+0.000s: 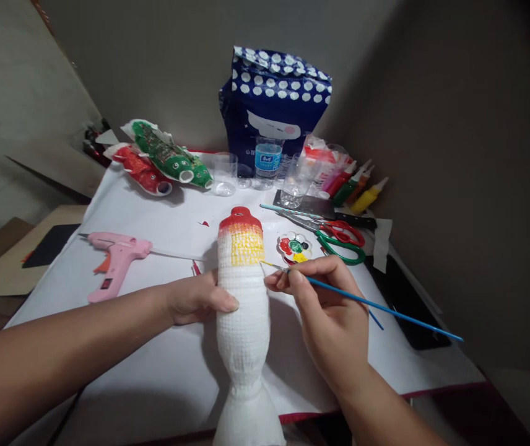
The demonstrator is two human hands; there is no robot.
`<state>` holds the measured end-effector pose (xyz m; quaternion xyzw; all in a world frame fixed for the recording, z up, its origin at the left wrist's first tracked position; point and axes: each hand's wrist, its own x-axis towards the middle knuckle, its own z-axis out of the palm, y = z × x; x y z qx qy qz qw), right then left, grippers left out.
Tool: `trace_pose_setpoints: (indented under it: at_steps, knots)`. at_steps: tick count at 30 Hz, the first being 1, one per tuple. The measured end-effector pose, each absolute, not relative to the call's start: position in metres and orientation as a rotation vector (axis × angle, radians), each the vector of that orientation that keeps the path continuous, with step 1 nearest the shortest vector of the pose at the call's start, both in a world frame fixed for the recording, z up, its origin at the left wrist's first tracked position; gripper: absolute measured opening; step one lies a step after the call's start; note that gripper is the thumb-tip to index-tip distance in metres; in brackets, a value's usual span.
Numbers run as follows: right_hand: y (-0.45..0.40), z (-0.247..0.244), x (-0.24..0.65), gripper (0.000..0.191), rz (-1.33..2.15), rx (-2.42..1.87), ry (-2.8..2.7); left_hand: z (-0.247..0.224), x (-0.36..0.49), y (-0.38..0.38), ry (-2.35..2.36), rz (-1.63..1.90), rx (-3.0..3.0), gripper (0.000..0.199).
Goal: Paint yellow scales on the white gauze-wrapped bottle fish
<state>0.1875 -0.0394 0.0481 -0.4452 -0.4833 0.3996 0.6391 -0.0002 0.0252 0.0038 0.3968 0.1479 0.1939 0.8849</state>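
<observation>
A white, textured fish-shaped form (244, 328) points away from me, its flared tail end nearest. Red paint covers its far tip, with a yellow patch just below. My left hand (200, 299) is wrapped around its left side, thumb on top. Between the fingers of my right hand (330, 316) is a thin blue paintbrush (386, 306), its yellow-tipped bristles touching the right edge of the yellow patch. Just beyond that hand lies a flower-shaped palette (295, 248) holding red, green, yellow and black paint.
A pink glue gun (119, 257) lies left. Red (142, 173) and green (167, 152) painted fish sit at the back left. Behind are plastic cups (224, 174), a blue bag (277, 105) and paint bottles (369, 195). Scissors (343, 234) and a black phone-like slab (413, 310) are right.
</observation>
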Motion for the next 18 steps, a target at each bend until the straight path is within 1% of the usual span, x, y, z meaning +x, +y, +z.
trace_pose_setpoints:
  at_steps: [3,8,14,18]
  knots:
    - [-0.0383,0.0482,0.1871,0.008,0.905,-1.015,-1.105,0.0043,-0.0003,0.0252,0.299,0.413,0.825,0.045]
    - [-0.0382,0.0475,0.1876,0.008,0.907,-1.025,-1.126,0.0057,0.0003,0.0242,0.282,0.421,0.825,0.043]
    - [-0.0387,0.0463,0.1891,0.008,0.903,-1.029,-1.166,0.0047,-0.0012,0.0254,0.334,0.405,0.825,0.051]
    - [-0.0392,0.0455,0.1902,0.008,0.894,-1.044,-1.181,0.0056,-0.0010,0.0256,0.342,0.402,0.827,0.051]
